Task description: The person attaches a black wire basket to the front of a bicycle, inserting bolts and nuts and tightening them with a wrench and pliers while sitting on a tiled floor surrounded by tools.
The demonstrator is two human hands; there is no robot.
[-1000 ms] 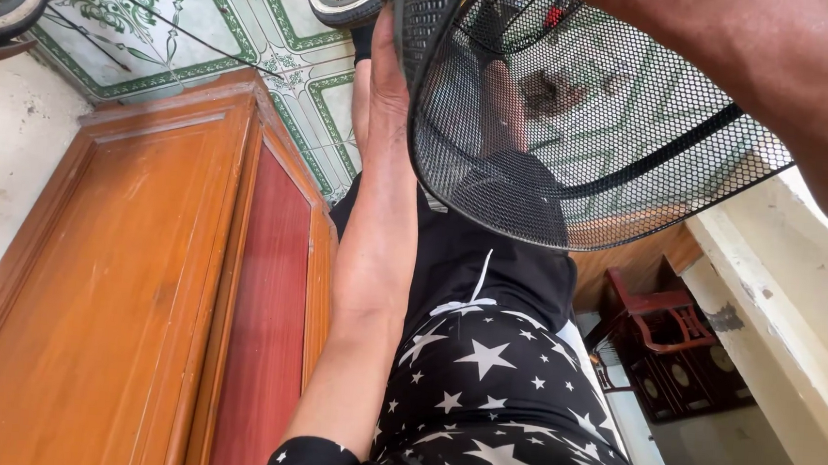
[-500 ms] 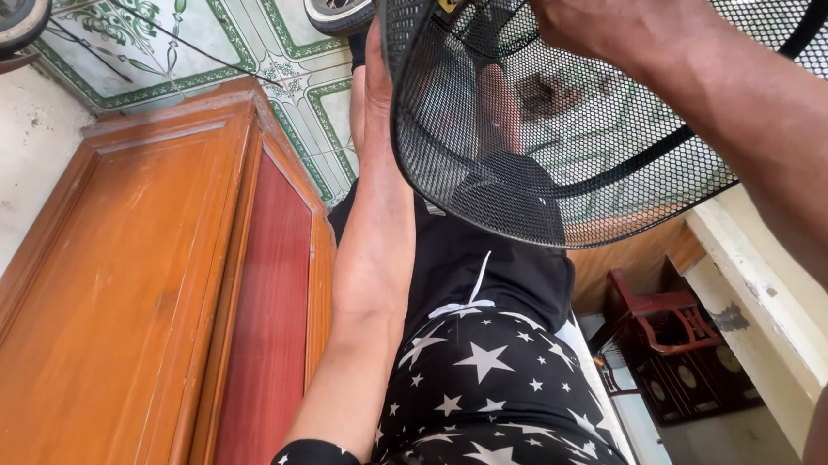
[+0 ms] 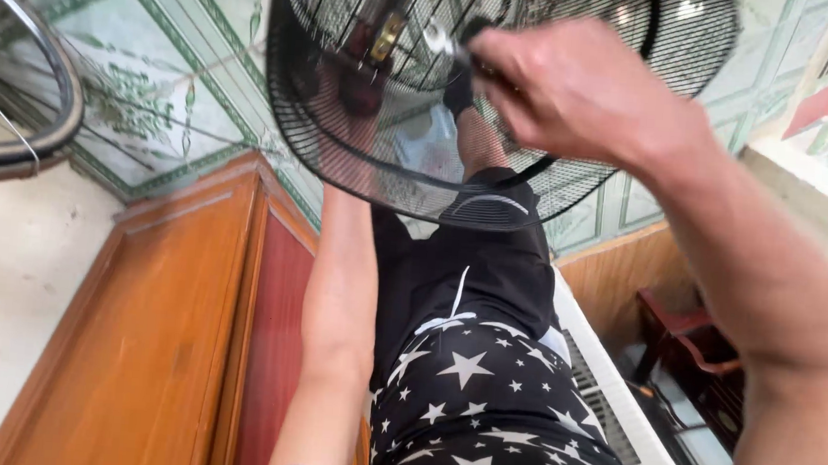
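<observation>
A black wire fan guard (image 3: pixel 369 176) hangs in front of me, its bowl facing me. My left arm runs up under it. I see my left hand (image 3: pixel 345 80) only through the mesh, pressed against the guard's left side and holding it up. From the right, my right hand (image 3: pixel 579 94) reaches into the guard. Its fingers are pinched on a small dark part (image 3: pixel 460 71) with a shiny metal bit among the wires near the middle. Below the guard are my black shorts and a star-patterned cloth (image 3: pixel 480 402).
A brown wooden cabinet (image 3: pixel 154 341) lies along my left side on a green patterned tile floor (image 3: pixel 153 78). A bicycle wheel (image 3: pixel 22 137) curves in at the far left. A dark red crate (image 3: pixel 693 339) and a white slatted panel (image 3: pixel 615 412) are at the right.
My right hand has come down from the top edge to the middle of the guard and closed on the small part. The guard has shifted slightly up and right in view.
</observation>
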